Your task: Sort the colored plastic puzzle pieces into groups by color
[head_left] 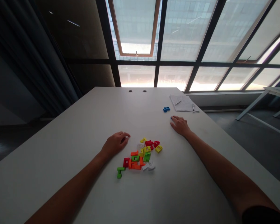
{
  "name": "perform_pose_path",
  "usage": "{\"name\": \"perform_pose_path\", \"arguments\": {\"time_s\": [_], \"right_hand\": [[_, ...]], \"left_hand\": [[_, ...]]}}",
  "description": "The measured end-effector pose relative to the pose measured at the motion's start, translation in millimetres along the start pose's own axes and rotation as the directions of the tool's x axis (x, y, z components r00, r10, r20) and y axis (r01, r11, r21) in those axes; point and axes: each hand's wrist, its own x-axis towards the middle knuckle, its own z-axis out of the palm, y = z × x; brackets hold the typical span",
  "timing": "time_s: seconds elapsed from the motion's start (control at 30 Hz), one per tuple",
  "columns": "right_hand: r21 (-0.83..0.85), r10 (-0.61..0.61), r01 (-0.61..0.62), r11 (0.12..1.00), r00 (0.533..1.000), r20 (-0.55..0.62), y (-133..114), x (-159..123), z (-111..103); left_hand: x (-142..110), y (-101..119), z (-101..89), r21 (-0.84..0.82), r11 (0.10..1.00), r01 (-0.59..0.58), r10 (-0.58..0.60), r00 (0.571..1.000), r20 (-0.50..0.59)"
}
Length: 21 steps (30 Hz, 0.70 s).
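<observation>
My right hand (180,125) reaches forward on the right side of the white table, its fingers closed on a small blue plastic piece (171,117) that mostly hides under the fingertips. Just beyond it lies a small cluster of blue plastic pieces (166,109). My left hand (116,142) rests on the table left of a loose pile, with thumb and forefinger curved and slightly apart. The pile mixes red pieces (148,143), yellow pieces (158,149), orange pieces (135,167), green pieces (135,158) and white pieces (149,166). One green piece (119,172) lies at its near left end.
Papers (183,104) with a pen (178,102) on them lie at the table's (88,112) far right, and a dark pen (193,108) sits by their edge. Two round holes are near the far edge. Large windows stand behind; another table (278,91) is at right.
</observation>
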Motion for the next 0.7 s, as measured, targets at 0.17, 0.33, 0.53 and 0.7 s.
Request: {"name": "perform_pose_path", "arguments": {"time_s": [0.17,0.33,0.53,0.7], "right_hand": [[-0.010,0.120,-0.120,0.993,0.992,0.031,-7,45,9],[-0.006,0.199,-0.199,0.980,0.979,0.032,-9,71,19],[-0.006,0.177,-0.176,0.984,0.984,0.035,-8,77,21],[-0.005,0.154,-0.154,0.988,0.987,0.044,-8,74,18]], "left_hand": [[1,0,0.2,-0.009,1.000,-0.008,0.008,1.000,-0.001],[1,0,0.7,-0.007,1.000,-0.003,0.003,1.000,-0.006],[2,2,-0.3,-0.011,1.000,-0.001,0.001,1.000,0.000],[3,3,-1.9,-0.007,1.000,0.008,-0.008,1.000,0.007]]}}
